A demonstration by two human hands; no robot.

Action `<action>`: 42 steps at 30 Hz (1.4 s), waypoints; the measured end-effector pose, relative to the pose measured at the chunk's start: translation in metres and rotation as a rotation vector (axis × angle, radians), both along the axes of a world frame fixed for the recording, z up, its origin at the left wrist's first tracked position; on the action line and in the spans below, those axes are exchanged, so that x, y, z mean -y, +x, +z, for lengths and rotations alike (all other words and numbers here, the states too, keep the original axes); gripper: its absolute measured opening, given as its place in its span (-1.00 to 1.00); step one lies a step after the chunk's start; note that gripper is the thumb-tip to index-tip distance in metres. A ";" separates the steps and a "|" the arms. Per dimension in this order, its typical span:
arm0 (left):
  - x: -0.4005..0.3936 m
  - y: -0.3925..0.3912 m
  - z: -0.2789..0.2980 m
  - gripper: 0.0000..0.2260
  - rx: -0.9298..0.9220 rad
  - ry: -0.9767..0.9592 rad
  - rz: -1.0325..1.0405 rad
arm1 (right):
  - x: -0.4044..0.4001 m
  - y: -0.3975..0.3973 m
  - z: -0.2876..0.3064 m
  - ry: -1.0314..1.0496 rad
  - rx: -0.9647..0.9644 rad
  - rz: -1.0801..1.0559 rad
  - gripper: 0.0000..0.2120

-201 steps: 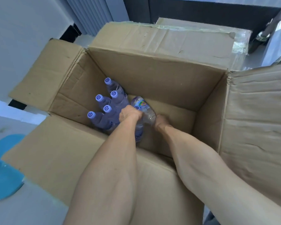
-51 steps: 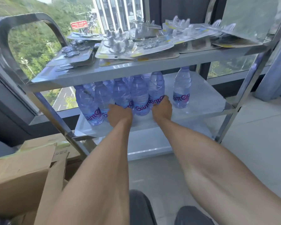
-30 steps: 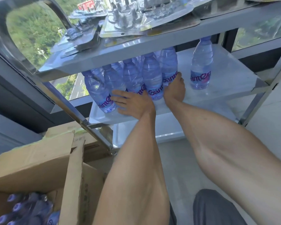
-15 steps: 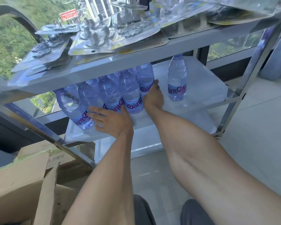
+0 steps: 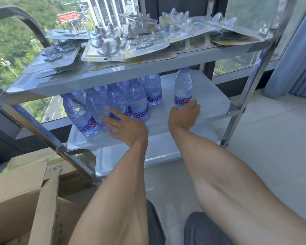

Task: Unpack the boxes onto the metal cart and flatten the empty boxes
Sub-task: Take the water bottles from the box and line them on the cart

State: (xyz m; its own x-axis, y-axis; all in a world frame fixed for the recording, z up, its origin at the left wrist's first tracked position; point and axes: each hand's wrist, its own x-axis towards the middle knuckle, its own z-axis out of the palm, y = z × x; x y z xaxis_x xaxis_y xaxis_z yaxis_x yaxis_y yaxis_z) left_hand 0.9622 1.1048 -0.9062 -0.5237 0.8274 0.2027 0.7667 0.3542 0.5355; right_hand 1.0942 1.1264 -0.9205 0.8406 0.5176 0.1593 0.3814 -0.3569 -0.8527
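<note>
Right grip (image 5: 184,113) round lone bottle (image 5: 183,89), left hand (image 5: 125,126) flat

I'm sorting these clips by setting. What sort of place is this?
Probably a room high up in a building, used for unpacking stock: a big window looks down on trees and a road, a blue curtain hangs beside it, and a metal cart holds water bottles.

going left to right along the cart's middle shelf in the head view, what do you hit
cluster of water bottles → left hand touching them → right hand → lone bottle → bare shelf → cart's right post
</note>
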 end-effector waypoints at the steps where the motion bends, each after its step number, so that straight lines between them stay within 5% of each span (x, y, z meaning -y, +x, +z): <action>1: 0.003 0.002 0.000 -0.08 -0.017 0.002 -0.017 | -0.004 0.004 0.001 -0.010 0.010 0.015 -0.40; 5: 0.014 0.006 -0.002 -0.17 -0.110 0.023 -0.068 | -0.025 0.011 0.007 -0.017 -0.063 0.093 -0.23; 10: 0.014 -0.006 -0.002 -0.21 -0.281 0.096 -0.220 | -0.026 0.007 0.006 -0.033 -0.118 0.035 -0.53; 13: 0.011 -0.018 0.000 -0.22 -0.308 0.091 -0.234 | -0.031 0.003 0.001 0.001 -0.181 0.157 -0.32; 21: 0.005 -0.023 0.012 -0.26 -0.246 0.084 -0.221 | -0.023 -0.019 -0.010 0.054 -0.173 0.311 -0.50; 29: 0.003 -0.009 0.007 -0.18 -0.170 0.071 -0.210 | -0.024 -0.027 -0.001 0.171 -0.165 0.434 -0.20; 33: 0.002 -0.011 0.003 -0.16 -0.170 0.070 -0.218 | -0.020 -0.029 -0.004 0.224 -0.178 0.494 -0.40; 39: 0.001 -0.019 -0.006 -0.13 -0.196 0.086 -0.241 | -0.018 -0.033 0.002 0.180 -0.129 0.446 -0.11; 42: -0.001 -0.024 -0.007 -0.15 -0.203 0.091 -0.265 | -0.020 -0.034 0.006 0.199 -0.200 0.483 -0.19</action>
State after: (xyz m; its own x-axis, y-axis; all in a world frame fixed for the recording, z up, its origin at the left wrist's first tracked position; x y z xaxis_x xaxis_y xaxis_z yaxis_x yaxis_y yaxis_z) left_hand 0.9385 1.1057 -0.9131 -0.2347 0.9031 0.3595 0.9196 0.0865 0.3832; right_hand 1.0602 1.1463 -0.9147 0.5397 0.8276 0.1546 0.2851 -0.0069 -0.9585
